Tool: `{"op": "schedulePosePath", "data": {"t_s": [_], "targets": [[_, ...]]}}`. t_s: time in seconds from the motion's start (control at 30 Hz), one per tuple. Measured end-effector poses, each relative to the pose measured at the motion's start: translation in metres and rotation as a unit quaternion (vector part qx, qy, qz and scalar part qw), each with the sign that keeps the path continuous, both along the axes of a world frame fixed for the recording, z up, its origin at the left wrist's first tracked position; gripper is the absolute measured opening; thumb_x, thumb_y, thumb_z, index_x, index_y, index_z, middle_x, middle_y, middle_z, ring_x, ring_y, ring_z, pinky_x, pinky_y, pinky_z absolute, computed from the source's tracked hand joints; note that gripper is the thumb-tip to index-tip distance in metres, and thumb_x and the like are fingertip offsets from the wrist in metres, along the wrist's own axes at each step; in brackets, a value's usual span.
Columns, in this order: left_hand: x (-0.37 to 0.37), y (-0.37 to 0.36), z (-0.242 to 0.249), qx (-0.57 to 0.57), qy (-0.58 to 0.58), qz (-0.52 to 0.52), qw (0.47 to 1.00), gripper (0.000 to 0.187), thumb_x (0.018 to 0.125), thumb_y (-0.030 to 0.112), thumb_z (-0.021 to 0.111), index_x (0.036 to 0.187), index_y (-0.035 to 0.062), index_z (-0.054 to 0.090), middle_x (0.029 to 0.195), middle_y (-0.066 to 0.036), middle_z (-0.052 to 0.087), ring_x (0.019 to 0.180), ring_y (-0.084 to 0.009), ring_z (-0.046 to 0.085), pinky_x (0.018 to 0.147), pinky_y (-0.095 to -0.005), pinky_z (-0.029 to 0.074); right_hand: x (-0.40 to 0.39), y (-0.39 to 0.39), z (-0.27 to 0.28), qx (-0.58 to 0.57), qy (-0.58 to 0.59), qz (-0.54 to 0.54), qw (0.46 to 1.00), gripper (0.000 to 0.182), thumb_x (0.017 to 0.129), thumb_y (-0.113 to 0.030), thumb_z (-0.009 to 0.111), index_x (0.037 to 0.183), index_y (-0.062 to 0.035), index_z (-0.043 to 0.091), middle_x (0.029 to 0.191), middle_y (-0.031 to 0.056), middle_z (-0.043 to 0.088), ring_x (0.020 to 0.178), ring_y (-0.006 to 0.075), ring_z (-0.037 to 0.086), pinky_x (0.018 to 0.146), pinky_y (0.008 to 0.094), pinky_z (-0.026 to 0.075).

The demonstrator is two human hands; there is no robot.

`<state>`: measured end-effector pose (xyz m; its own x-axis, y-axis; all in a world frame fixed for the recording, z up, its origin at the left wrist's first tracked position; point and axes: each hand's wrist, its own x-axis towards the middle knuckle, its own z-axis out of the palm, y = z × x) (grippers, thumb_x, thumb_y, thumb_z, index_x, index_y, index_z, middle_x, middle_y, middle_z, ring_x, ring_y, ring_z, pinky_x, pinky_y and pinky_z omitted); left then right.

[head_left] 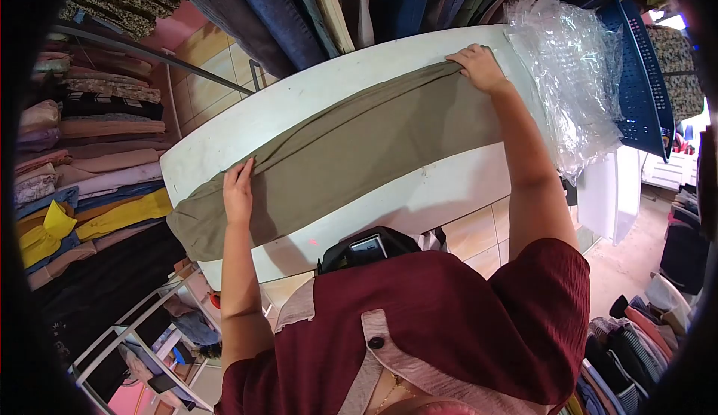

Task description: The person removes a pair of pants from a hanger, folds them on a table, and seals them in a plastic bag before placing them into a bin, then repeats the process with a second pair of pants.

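Note:
A long olive garment (pixel 359 145), which looks like a pair of trousers folded lengthwise, lies across the white table (pixel 464 172). Its far edge shows a loose, wrinkled fold, and its left end hangs a little past the table. My left hand (pixel 238 194) is at the far edge near the left end, fingertips closed on the cloth. At the far right corner, my right hand (pixel 481 68) has its fingers bent over the cloth edge. Both thumbs are mostly hidden.
Crumpled clear plastic bags (pixel 565 78) cover the table's right end, beside a blue perforated basket (pixel 636 78). Trousers (pixel 277 11) hang close along the far side. Folded clothes (pixel 105 130) are stacked at the left. A black bag (pixel 366 249) sits against my waist.

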<state>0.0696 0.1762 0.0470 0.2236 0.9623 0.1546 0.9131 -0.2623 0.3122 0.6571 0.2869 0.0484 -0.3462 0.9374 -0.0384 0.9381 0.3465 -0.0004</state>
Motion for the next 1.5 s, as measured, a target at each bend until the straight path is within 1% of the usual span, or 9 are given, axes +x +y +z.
{"op": "schedulePosePath", "data": {"t_s": [0.27, 0.43, 0.63, 0.7, 0.93, 1.2, 1.33, 1.4, 1.5], "targets": [[-0.017, -0.007, -0.002, 0.023, 0.026, -0.107, 0.994, 0.033, 0.069, -0.004, 0.058, 0.099, 0.0083, 0.065, 0.098, -0.009, 0.057, 0.093, -0.0258, 0.054, 0.078, -0.035, 0.046, 0.027, -0.05, -0.021, 0.101, -0.053, 0.061, 0.992, 0.018, 0.078, -0.013, 0.053, 0.095, -0.0118, 0.057, 0.094, 0.0033, 0.06, 0.097, 0.0237, 0.051, 0.08, 0.0361, 0.041], [0.013, -0.016, 0.009, 0.042, 0.034, -0.091, 0.994, 0.028, 0.073, 0.001, 0.059, 0.101, 0.0065, 0.061, 0.111, -0.012, 0.054, 0.106, -0.0318, 0.05, 0.091, -0.0434, 0.04, -0.01, -0.083, -0.008, 0.018, -0.165, -0.309, 0.936, 0.022, 0.084, -0.016, 0.047, 0.102, -0.0129, 0.058, 0.106, 0.0066, 0.057, 0.108, 0.0262, 0.048, 0.094, 0.0505, 0.033], [0.081, -0.004, -0.012, -0.018, -0.053, -0.096, 0.994, 0.051, 0.08, 0.006, 0.058, 0.129, 0.0097, 0.045, 0.138, -0.016, 0.036, 0.129, -0.0348, 0.033, 0.104, -0.0475, 0.029, -0.2, -0.069, 0.011, 0.06, 0.164, -0.097, 0.98, 0.053, 0.078, -0.036, 0.061, 0.126, -0.0159, 0.05, 0.136, 0.0095, 0.042, 0.131, 0.0316, 0.03, 0.104, 0.062, 0.015], [0.091, -0.01, -0.017, -0.053, 0.095, -0.12, 0.987, 0.06, 0.082, 0.013, 0.058, 0.137, 0.013, 0.036, 0.146, -0.013, 0.027, 0.135, -0.0318, 0.024, 0.107, -0.0504, 0.023, -0.233, -0.076, -0.026, 0.056, 0.204, 0.011, 0.977, 0.059, 0.079, -0.048, 0.058, 0.131, -0.0222, 0.046, 0.14, 0.0079, 0.036, 0.134, 0.0325, 0.024, 0.105, 0.0613, 0.013], [0.075, -0.017, -0.021, -0.086, 0.058, -0.123, 0.987, 0.059, 0.083, 0.018, 0.057, 0.138, 0.0142, 0.037, 0.147, -0.01, 0.027, 0.136, -0.0302, 0.022, 0.107, -0.0517, 0.019, -0.065, -0.086, -0.054, 0.123, -0.038, -0.344, 0.93, 0.052, 0.088, -0.04, 0.05, 0.135, -0.0203, 0.039, 0.135, 0.0086, 0.042, 0.125, 0.0383, 0.034, 0.096, 0.0636, 0.026], [0.106, -0.014, -0.015, -0.041, -0.029, -0.027, 0.998, 0.054, 0.08, 0.012, 0.06, 0.131, 0.0073, 0.041, 0.134, -0.011, 0.04, 0.129, -0.031, 0.032, 0.106, -0.051, 0.022, 0.039, -0.099, -0.037, 0.011, 0.142, -0.568, 0.81, 0.089, 0.059, -0.059, 0.075, 0.125, -0.0043, 0.048, 0.114, 0.0224, 0.057, 0.105, 0.0336, 0.056, 0.085, 0.0407, 0.046], [0.15, -0.008, -0.011, -0.022, -0.04, 0.046, 0.998, 0.05, 0.081, 0.014, 0.06, 0.128, 0.0049, 0.044, 0.133, -0.018, 0.04, 0.124, -0.0358, 0.035, 0.104, -0.0487, 0.026, 0.058, -0.093, -0.047, -0.026, 0.303, -0.498, 0.812, 0.061, 0.066, -0.042, 0.074, 0.106, 0.0007, 0.059, 0.094, 0.0212, 0.065, 0.091, 0.0352, 0.062, 0.079, 0.0407, 0.048], [0.19, -0.006, -0.011, 0.001, -0.134, 0.007, 0.991, 0.05, 0.084, 0.019, 0.059, 0.129, 0.0033, 0.044, 0.137, -0.02, 0.035, 0.128, -0.037, 0.031, 0.105, -0.0463, 0.026, 0.057, -0.092, -0.036, -0.01, 0.315, -0.48, 0.819, 0.056, 0.067, -0.038, 0.074, 0.104, 0.0012, 0.059, 0.093, 0.0207, 0.065, 0.091, 0.0345, 0.062, 0.079, 0.0403, 0.048], [0.261, 0.0, 0.005, -0.315, -0.455, -0.036, 0.832, 0.055, 0.093, 0.036, 0.048, 0.139, 0.0095, 0.033, 0.146, -0.013, 0.027, 0.135, -0.0261, 0.026, 0.108, -0.039, 0.023, 0.023, -0.099, 0.009, 0.018, 0.351, -0.414, 0.84, 0.051, 0.067, -0.032, 0.073, 0.104, 0.001, 0.059, 0.09, 0.02, 0.065, 0.09, 0.0333, 0.063, 0.078, 0.0384, 0.048]]}}
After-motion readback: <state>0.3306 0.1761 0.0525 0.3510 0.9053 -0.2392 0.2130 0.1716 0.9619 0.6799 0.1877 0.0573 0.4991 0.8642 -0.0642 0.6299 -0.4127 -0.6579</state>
